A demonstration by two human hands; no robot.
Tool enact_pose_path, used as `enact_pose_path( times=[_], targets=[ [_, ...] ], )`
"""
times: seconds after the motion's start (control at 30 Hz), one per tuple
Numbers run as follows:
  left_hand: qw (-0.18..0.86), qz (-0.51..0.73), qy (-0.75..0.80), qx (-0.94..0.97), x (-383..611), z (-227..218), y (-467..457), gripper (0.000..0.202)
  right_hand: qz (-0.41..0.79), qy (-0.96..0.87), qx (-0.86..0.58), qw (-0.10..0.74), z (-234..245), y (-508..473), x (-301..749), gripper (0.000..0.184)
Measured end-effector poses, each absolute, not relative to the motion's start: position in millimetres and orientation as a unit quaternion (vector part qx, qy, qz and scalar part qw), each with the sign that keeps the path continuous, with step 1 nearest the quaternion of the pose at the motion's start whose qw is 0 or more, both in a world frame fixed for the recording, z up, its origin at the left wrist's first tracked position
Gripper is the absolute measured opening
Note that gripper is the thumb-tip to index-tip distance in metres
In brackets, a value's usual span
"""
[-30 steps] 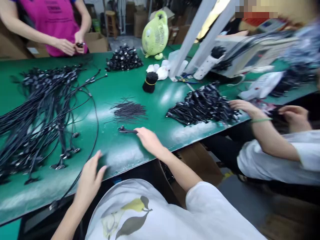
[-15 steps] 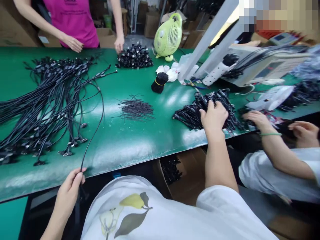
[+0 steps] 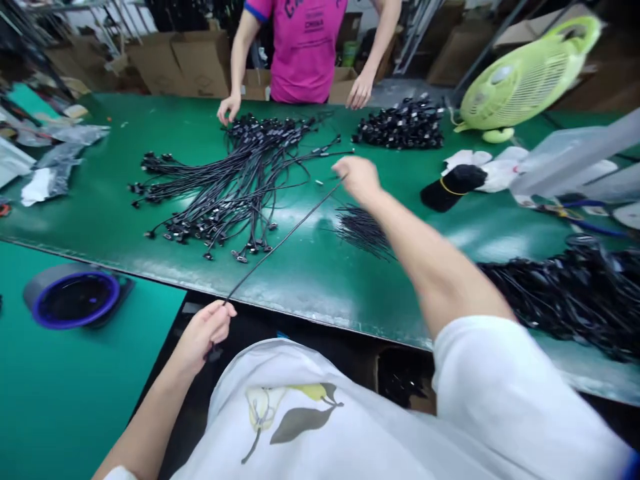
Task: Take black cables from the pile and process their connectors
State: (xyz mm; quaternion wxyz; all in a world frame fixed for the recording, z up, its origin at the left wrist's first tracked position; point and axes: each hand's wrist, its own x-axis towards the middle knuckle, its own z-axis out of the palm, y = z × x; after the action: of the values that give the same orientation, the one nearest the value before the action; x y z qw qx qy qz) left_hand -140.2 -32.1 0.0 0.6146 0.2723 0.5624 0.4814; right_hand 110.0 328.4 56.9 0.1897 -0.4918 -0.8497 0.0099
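The left hand [image 3: 203, 330] is closed on a black cable [image 3: 285, 240] just off the front edge of the green bench [image 3: 120, 280]. The cable goes up straight to the right hand [image 3: 360, 180], which is blurred, so I cannot tell its grip. This hand has left the black cable heap [image 3: 565, 300]. Under the bench, a cardboard box [image 3: 423, 400] holds black pieces [image 3: 397, 380]

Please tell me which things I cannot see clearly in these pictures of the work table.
All in the head view:
The right hand is blurred by motion, so contact with the black cable cannot be told.
The left hand hides part of that cable.
The right edge cuts off the cable pile.
The sleeve partly hides the dark items under the table.
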Motion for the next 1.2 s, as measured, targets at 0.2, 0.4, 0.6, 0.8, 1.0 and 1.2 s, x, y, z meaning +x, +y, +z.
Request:
enact_pose_path(
  times=[0.2, 0.4, 0.6, 0.8, 1.0, 1.2],
  targets=[
    [0.625, 0.612, 0.464, 0.143, -162.5, -13.7, -27.0, 0.026, -0.038, -0.868, -0.456, 0.192, 71.3, 330.1, 152.8, 0.048],
    [0.586, 0.608, 0.476, 0.245, -134.9, -12.8, 18.9, 0.032, -0.03, -0.974, -0.225, -0.026, 31.2, 152.2, 142.2, 0.016],
    [0.449, 0.435, 0.507, 0.593, -96.6, -4.6, 28.2, 0.03, 0.003, -0.981, -0.194, 0.0, 68.8, 97.9, 113.7, 0.028],
    [0.644, 0.361, 0.425, 0.525, -96.4, 6.0, 20.4, 0.037, -0.026, -0.949, -0.305, 0.072, 74.8, 155.5, 130.0, 0.041],
    [0.663, 0.622, 0.354, 0.221, -143.6, 38.3, 21.9, 0.02, 0.07, -0.925, -0.335, 0.164, 23.7, 195.5, 179.1, 0.037],
    [0.519, 0.639, 0.481, 0.3, -142.1, 24.0, 40.9, 0.031, 0.016, -0.967, -0.24, 0.085, 15.2, 124.4, 161.7, 0.035]
  ],
)
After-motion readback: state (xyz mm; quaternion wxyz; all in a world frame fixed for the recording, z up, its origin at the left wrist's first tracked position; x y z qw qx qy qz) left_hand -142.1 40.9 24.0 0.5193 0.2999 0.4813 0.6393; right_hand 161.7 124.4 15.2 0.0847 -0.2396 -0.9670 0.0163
